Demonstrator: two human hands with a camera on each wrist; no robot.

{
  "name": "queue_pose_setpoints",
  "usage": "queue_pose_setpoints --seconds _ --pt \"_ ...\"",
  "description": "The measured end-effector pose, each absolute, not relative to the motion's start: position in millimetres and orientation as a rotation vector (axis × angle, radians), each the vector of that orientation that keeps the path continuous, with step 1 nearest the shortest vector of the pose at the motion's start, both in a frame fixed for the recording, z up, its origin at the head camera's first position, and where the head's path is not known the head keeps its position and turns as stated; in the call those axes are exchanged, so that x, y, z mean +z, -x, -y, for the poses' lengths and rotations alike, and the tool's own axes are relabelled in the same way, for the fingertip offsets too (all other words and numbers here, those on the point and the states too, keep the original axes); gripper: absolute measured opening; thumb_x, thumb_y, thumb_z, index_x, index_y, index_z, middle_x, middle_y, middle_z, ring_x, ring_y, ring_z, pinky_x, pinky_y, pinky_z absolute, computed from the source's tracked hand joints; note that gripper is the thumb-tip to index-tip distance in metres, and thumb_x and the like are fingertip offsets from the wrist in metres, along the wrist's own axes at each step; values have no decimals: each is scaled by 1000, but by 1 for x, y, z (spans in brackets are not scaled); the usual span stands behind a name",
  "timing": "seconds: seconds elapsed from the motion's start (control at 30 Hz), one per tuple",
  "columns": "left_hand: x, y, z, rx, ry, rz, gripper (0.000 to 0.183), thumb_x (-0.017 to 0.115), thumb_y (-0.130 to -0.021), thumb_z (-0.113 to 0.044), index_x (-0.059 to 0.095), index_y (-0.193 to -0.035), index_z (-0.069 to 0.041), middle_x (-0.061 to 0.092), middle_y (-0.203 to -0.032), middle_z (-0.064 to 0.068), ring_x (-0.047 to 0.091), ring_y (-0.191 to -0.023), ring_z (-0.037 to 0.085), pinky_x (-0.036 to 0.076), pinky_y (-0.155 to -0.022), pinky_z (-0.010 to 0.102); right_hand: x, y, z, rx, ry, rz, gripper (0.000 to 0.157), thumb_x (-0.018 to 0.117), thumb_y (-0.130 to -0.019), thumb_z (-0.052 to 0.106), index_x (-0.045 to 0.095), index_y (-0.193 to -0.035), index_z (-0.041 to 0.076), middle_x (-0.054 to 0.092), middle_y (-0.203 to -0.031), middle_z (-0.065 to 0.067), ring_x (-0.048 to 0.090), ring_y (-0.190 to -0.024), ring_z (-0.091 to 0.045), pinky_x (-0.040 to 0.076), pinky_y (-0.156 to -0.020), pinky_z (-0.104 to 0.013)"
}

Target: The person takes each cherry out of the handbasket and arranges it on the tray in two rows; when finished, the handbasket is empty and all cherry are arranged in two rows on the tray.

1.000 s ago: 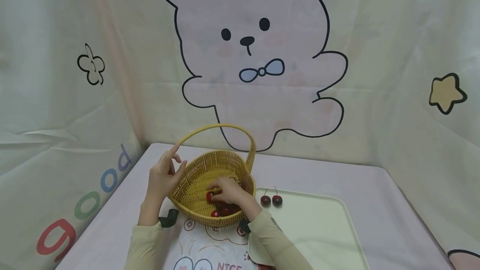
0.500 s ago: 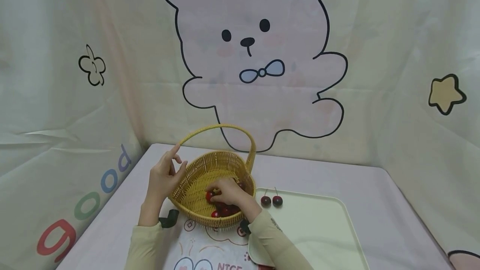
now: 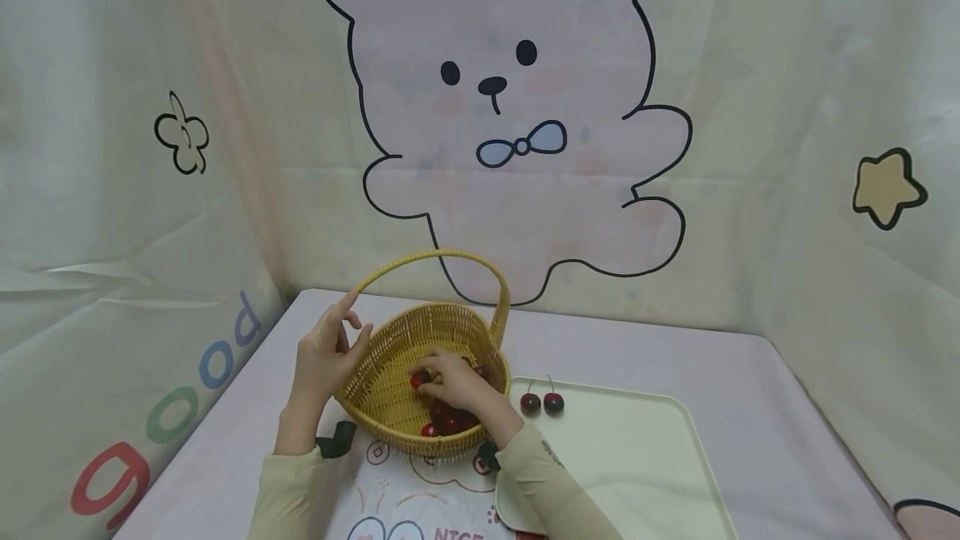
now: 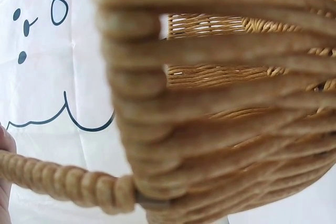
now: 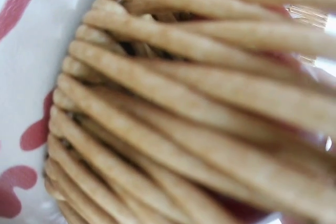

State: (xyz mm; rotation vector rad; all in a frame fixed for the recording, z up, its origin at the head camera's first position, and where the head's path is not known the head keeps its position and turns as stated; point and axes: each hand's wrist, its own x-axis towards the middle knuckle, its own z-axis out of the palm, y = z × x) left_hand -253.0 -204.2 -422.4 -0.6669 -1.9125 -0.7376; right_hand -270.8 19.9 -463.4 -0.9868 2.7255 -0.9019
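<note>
A yellow woven basket [image 3: 390, 373] with an arched handle [image 3: 450, 253] sits on the table before me. My left hand [image 3: 322, 357] holds it at the left, index finger along the lower handle and thumb near the rim. Part of that finger [image 4: 4, 145] shows beside the handle in the left wrist view. Inside the basket, my right hand [image 3: 453, 379] pinches a red cherry [image 3: 417, 380] between thumb and fingers. Several more cherries [image 3: 442, 423] lie below it, partly hidden by the hand. Basket weave [image 5: 157, 103] fills the right wrist view, hiding that hand.
A cream tray [image 3: 637, 457] lies to the right of the basket, under my right forearm. Two dark cherries with stems [image 3: 553, 403] rest at its far left corner. A printed mat [image 3: 405, 498] lies in front. Cloth walls with drawings enclose the table.
My right hand has risen slightly inside the basket with the pinched cherry, moving a little away from the cherries below. My left hand keeps its place on the basket.
</note>
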Motion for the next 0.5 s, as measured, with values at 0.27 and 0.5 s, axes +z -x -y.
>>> queue_pose_setpoints --seconds 0.27,0.5 --pt "-422 252 203 -729 666 1920 50 58 -87 -20 45 -133 -8 55 -83 -1 32 -53 -3 32 -45 13 -463 272 -25 -924 1011 -2804 33 65 -86 10 62 -118 16 51 -113 -2 53 -95 -14 47 -79 -24" --pt "-421 251 202 -716 677 1899 47 52 -93 -31 46 -132 -6 55 -81 1 31 -53 -4 32 -45 13 -454 266 -31 -988 1023 -2794 36 64 -86 13 59 -121 15 54 -113 -1 55 -96 -14 47 -78 -24"
